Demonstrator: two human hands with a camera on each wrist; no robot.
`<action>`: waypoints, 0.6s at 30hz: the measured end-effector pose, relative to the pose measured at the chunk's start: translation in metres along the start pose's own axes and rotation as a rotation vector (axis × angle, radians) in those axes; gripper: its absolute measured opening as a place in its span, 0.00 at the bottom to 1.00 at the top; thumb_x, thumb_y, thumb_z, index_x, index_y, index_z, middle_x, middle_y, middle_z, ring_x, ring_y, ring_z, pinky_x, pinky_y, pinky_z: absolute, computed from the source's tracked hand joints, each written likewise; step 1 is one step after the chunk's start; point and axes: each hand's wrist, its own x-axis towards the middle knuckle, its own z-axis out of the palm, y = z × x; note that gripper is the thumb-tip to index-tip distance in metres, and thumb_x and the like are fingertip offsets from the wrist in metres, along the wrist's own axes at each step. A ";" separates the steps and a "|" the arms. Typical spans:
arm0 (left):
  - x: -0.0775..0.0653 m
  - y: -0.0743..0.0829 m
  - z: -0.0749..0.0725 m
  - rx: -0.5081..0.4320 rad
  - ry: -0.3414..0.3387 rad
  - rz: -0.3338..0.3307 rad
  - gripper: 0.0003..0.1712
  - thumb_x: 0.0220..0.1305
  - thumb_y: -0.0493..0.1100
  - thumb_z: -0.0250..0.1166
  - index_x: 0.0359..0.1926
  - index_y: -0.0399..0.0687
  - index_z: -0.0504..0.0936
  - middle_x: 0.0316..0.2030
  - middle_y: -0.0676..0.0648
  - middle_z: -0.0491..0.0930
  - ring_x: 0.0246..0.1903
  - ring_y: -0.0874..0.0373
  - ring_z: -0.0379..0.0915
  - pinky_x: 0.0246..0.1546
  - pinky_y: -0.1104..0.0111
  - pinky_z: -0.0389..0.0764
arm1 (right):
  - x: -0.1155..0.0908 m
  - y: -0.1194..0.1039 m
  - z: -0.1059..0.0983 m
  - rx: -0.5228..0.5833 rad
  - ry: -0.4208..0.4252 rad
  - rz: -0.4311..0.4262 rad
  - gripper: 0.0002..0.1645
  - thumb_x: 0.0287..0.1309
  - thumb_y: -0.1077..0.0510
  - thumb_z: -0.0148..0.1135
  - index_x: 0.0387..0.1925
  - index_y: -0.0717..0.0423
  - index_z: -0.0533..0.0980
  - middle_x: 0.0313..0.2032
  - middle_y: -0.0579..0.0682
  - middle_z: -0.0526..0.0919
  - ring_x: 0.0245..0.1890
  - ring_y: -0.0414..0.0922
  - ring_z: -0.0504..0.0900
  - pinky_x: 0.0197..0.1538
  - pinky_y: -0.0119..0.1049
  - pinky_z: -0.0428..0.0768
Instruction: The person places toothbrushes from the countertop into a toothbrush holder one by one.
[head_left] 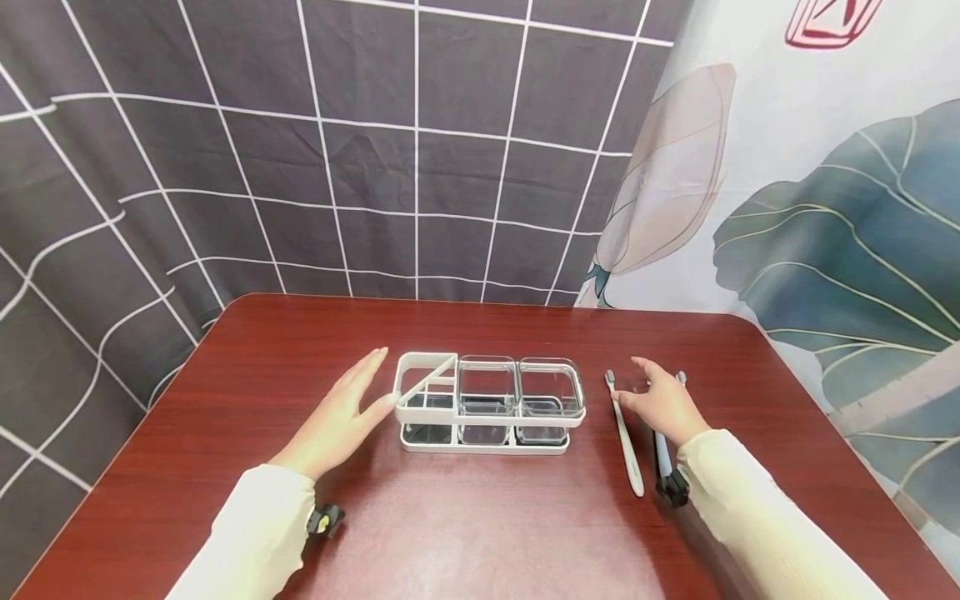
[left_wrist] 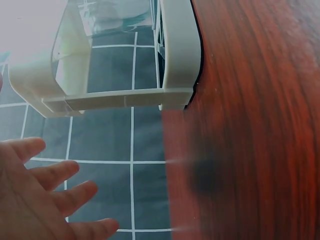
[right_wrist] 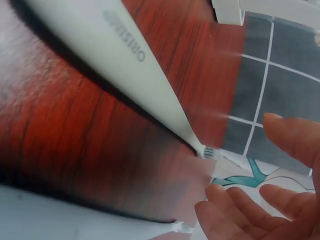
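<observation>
A white toothbrush holder (head_left: 427,414) stands mid-table, with two clear square cups (head_left: 487,387) in its middle and right sections and a diagonal bar across its left section. My left hand (head_left: 339,423) is beside the holder's left end, fingers spread and thumb tip right at its corner. In the left wrist view, the holder's white frame (left_wrist: 180,50) shows beyond those fingers. Over two toothbrushes hovers my right hand (head_left: 663,404), its fingers loosely bent with nothing between them. The white toothbrush (head_left: 627,450) lies to its left; the bluish one (head_left: 663,458) is partly hidden underneath.
The reddish-brown wooden table (head_left: 480,533) has rounded far corners. Behind it hang a dark grid-patterned curtain (head_left: 375,167) and a white curtain with leaf prints (head_left: 825,250). Black wrist cameras (head_left: 325,521) sit under both sleeves.
</observation>
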 end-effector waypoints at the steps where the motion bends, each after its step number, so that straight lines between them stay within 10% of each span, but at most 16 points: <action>1: 0.001 0.000 0.000 -0.006 -0.004 0.000 0.41 0.69 0.59 0.54 0.76 0.49 0.51 0.74 0.42 0.51 0.72 0.42 0.45 0.68 0.43 0.50 | 0.001 0.001 0.001 0.006 -0.005 0.005 0.44 0.59 0.54 0.63 0.69 0.70 0.55 0.60 0.74 0.68 0.58 0.66 0.71 0.55 0.59 0.72; 18: 0.005 0.003 0.002 -0.036 -0.022 0.028 0.37 0.69 0.56 0.56 0.73 0.50 0.59 0.72 0.40 0.55 0.71 0.42 0.49 0.66 0.41 0.53 | 0.014 -0.001 0.007 0.118 -0.088 0.130 0.39 0.58 0.59 0.64 0.63 0.77 0.60 0.50 0.72 0.74 0.43 0.58 0.79 0.45 0.48 0.80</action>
